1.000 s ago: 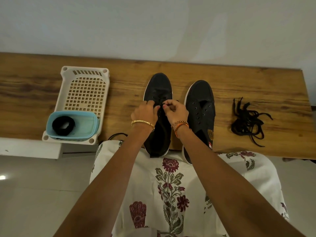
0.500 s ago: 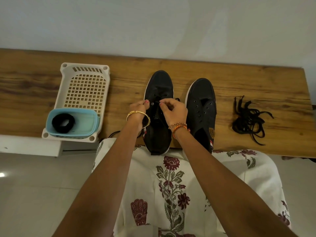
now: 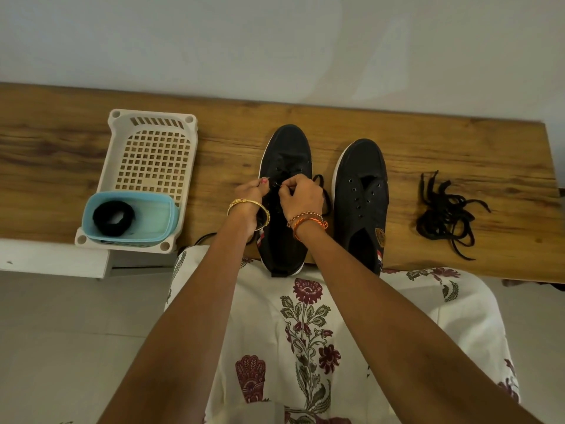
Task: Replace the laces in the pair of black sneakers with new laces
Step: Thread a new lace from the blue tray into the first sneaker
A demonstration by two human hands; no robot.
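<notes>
Wooden bench [image 3: 458,142] carries: white basket [image 3: 153,157], two black sneakers [image 3: 362,191], loose black laces [image 3: 443,215].

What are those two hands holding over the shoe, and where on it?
Both the left hand and the right hand pinch a black lace at the eyelets of the left-side sneaker; exactly which part of the lace is hidden by the fingers.

Matt cloth sneakers [image 3: 362,185]; wood-grain bench [image 3: 458,148]; plastic basket [image 3: 153,123].
</notes>
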